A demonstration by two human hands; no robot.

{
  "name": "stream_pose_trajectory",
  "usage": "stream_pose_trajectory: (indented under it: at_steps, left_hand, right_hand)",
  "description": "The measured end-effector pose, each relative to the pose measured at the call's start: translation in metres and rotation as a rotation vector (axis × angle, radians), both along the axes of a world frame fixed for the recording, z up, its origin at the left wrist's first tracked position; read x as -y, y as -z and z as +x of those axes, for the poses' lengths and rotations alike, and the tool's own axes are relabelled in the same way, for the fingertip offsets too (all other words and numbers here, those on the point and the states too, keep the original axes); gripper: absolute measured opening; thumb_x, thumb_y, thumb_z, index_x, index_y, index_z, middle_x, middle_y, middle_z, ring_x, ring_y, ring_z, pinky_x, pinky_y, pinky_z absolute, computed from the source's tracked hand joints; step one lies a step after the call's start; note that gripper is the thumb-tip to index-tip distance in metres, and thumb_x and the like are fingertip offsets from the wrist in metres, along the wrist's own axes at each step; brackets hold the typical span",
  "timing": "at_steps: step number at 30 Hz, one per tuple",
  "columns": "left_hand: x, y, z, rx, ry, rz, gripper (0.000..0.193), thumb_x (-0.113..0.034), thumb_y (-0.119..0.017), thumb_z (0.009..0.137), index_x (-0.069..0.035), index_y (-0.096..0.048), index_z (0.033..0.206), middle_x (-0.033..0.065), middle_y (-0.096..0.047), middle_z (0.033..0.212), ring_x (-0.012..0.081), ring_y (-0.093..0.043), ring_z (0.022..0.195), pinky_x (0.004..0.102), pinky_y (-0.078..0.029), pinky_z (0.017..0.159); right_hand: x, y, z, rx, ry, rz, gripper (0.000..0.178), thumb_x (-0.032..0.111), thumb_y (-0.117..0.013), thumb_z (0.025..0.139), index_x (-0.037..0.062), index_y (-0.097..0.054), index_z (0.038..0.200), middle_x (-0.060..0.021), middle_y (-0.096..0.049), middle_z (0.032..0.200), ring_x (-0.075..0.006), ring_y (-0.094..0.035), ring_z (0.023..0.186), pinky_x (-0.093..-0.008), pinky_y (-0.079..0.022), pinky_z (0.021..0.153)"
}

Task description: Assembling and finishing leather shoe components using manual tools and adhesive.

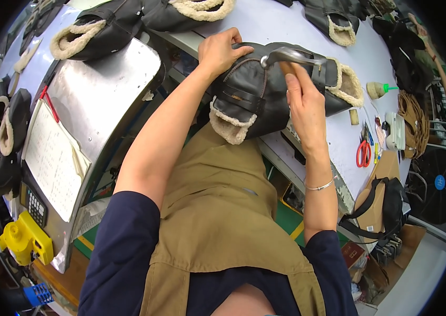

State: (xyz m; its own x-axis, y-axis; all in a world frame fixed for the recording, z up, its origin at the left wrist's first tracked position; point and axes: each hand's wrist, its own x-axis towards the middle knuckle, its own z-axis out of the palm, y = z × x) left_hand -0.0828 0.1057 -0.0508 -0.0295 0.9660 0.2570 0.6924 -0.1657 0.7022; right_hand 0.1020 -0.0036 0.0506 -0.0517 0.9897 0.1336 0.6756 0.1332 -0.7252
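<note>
A black leather piece [278, 102] with cream fleece at its openings lies at the table's near edge, against my apron. It has a strap and a stitched seam, but I cannot tell exactly what it is. My left hand [220, 52] grips its far left edge, thumb lying over the leather. In my right hand [305, 100] is a hammer [290, 55] with a shiny metal head, held over the leather and slightly blurred. Whether the head touches the leather, I cannot tell.
Red-handled scissors [363, 154] and a glue bottle with a green tip [377, 90] lie on the right. More fleece-lined leather pieces [102, 31] sit at the far left. Left of me, a metal surface [110, 79] carries a notebook [54, 152] and a yellow device [25, 238].
</note>
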Motion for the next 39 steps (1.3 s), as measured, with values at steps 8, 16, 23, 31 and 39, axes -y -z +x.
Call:
stream_pose_trajectory:
  at_steps: [8,16,23,31,39]
  left_hand:
    - [-0.001,0.006,-0.005,0.012,0.045,0.062,0.044,-0.049,-0.076,0.073,-0.009,-0.062,0.086,0.0039,-0.062,0.076,0.0224,-0.062,0.073,0.0359,-0.046,0.066]
    - [-0.002,0.001,-0.007,0.001,0.072,0.02,0.041,-0.045,-0.077,0.073,-0.01,-0.063,0.089,0.0099,-0.07,0.089,0.0297,-0.067,0.087,0.0394,-0.049,0.073]
    - [0.0,0.004,-0.003,0.019,0.075,0.095,0.039,-0.045,-0.076,0.075,-0.009,-0.062,0.086,0.0038,-0.061,0.073,0.0227,-0.06,0.071,0.0361,-0.045,0.064]
    - [-0.004,0.006,-0.005,0.036,0.063,0.108,0.038,-0.044,-0.076,0.075,-0.01,-0.063,0.086,0.004,-0.062,0.073,0.0224,-0.061,0.071,0.0357,-0.045,0.064]
    - [-0.005,0.006,-0.002,0.009,-0.01,0.113,0.041,-0.047,-0.076,0.075,-0.01,-0.064,0.086,0.0045,-0.064,0.075,0.0224,-0.063,0.073,0.0347,-0.047,0.064]
  right_hand:
    - [-0.004,0.018,0.009,0.067,-0.073,-0.023,0.032,0.029,-0.049,0.1,0.0081,-0.057,0.124,-0.0256,-0.065,0.097,-0.0455,-0.062,0.091,-0.0457,-0.05,0.074]
    - [-0.02,0.031,0.009,0.049,-0.094,0.036,0.033,0.032,-0.046,0.101,0.0104,-0.058,0.122,-0.0236,-0.066,0.09,-0.0438,-0.063,0.085,-0.044,-0.05,0.073]
    - [-0.025,0.051,0.018,0.032,-0.072,0.059,0.033,0.033,-0.045,0.101,0.0112,-0.057,0.122,-0.0227,-0.066,0.09,-0.0434,-0.063,0.087,-0.0446,-0.049,0.072]
    - [-0.018,0.035,0.007,0.026,-0.047,-0.005,0.034,0.033,-0.045,0.101,0.0119,-0.057,0.124,-0.0219,-0.067,0.097,-0.0427,-0.062,0.095,-0.0463,-0.05,0.078]
    - [-0.012,0.029,0.005,-0.02,-0.14,0.081,0.033,0.034,-0.046,0.1,0.0147,-0.057,0.124,-0.0207,-0.068,0.098,-0.0431,-0.062,0.094,-0.0469,-0.05,0.078]
